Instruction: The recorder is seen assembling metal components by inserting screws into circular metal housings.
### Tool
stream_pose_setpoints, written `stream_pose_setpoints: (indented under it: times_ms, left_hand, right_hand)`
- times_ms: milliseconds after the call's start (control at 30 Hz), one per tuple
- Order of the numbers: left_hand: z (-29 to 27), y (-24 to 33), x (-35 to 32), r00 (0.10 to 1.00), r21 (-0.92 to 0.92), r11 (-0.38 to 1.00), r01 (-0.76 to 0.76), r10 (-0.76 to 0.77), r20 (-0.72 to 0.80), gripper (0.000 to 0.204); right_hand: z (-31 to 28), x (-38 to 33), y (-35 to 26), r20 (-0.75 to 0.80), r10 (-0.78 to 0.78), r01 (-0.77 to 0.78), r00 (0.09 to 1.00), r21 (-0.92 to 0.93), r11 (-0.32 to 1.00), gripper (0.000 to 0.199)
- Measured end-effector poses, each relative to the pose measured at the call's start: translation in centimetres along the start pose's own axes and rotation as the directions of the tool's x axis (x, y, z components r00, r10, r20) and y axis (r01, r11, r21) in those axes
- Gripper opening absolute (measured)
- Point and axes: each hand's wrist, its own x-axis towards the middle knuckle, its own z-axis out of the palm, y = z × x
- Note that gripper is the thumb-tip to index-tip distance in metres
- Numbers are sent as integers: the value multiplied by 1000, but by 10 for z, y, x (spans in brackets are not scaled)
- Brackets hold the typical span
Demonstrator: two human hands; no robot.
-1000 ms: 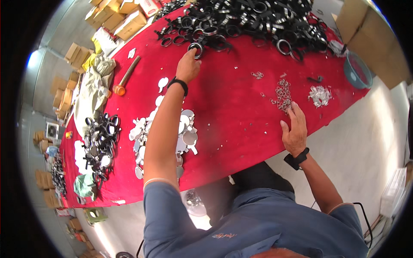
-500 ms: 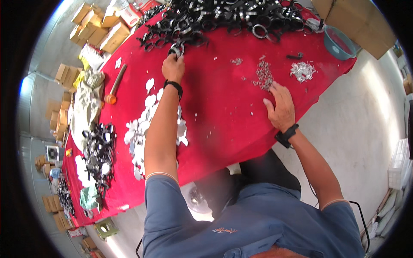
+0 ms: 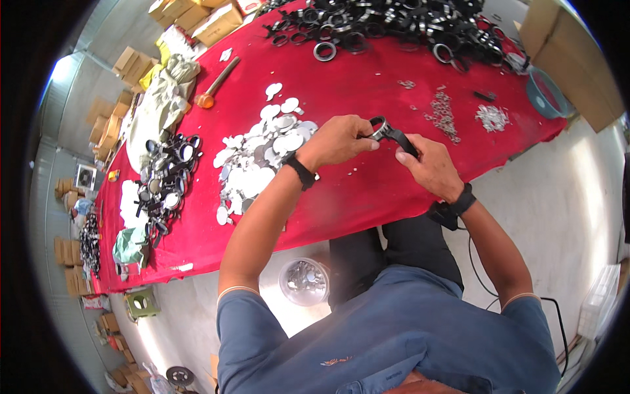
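1. We see the left hand [image 3: 338,139] raised over the red counter [image 3: 367,190], its forearm coming up from the lower edge with the elbow bent, a black band on the wrist.
2. Its fingers are closed on the ring end of a black handled ring [image 3: 387,131], thumb and fingertips pinching the rim.
3. The right hand [image 3: 430,167] sits just beside it, wrist bent inward and wearing a black watch; its fingers are clamped on the black handle end of the same piece.
4. The handled ring is held in the air between both hands, above the near middle part of the counter, tilted so that its round opening faces up and to the left.
5. It looks like a dark round frame with a silvery inner edge and a short, flat black handle.
6. Just left of the hands lies a spread of flat silvery discs [image 3: 259,161].
7. A large heap of black rings [image 3: 387,23] lies along the far edge.
8. A small scatter of metal bits [image 3: 443,115] lies to the right of the hands.
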Motion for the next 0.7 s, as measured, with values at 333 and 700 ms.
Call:
stream_pose_setpoints:
  times_ms: [333,700]
  left_hand:
    - [-88,-103,-34,998,-203,978,36,-24,64,35]
    - [-126,-326,-172,758,297,701,649,-563,-329,45]
  right_hand:
    - [58,9,19,-13,-25,22,1000,-193,981,20]
    - [57,-3,37,-90,205,-220,975,-213,952,24]
